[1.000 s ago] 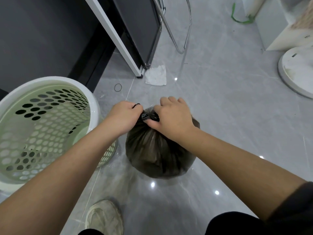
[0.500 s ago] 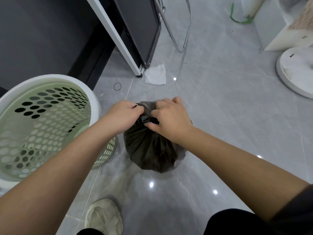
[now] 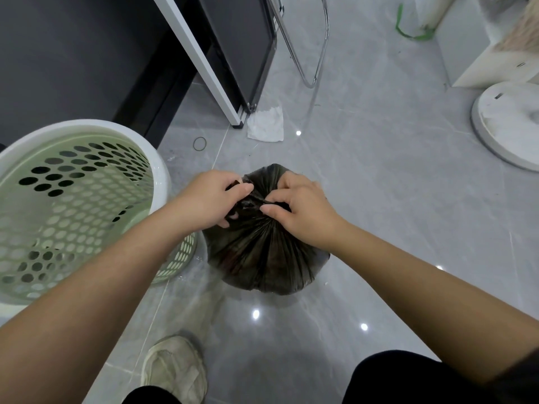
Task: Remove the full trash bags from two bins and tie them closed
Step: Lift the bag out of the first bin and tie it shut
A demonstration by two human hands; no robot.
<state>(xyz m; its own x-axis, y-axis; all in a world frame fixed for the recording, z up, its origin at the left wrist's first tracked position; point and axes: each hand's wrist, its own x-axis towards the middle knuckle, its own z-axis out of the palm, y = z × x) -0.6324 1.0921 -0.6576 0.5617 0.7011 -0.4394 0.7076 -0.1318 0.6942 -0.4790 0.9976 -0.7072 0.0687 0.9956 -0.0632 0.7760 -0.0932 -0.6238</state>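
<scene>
Head view, looking down at the floor.

Black trash bag [image 3: 262,258]: sits on the grey tiled floor [image 3: 393,205] at frame centre, out of the bin, bulging. Its neck is gathered into tight pleats that run up to a twisted bunch at the top.

Left hand [image 3: 208,199]: at 10 o'clock of the bag body, fingers curled, thumb and fingers pinching the gathered plastic at the neck. A loose end of bag sticks out past the knuckles.

Right hand [image 3: 302,211]: at 1 o'clock of the bag body, fingers curled, thumb and forefinger pinching the neck from the opposite side. The two hands are close together, and the bunched plastic lies between them. Whether a knot is finished cannot be told; the fingers cover it.

Bin [image 3: 87,125]: white rim, pale green perforated wall, at 9 o'clock of the bag. Its base lies just beside the bag's side.

Other items on the floor:
- rubber band [image 3: 199,143] at 11 o'clock of the bag, lying apart from it
- crumpled white paper [image 3: 267,123] at 12 o'clock, against the foot of a dark panel
- shoe [image 3: 175,371] at 7 o'clock
- round white base [image 3: 507,123] at 2 o'clock, well apart
</scene>
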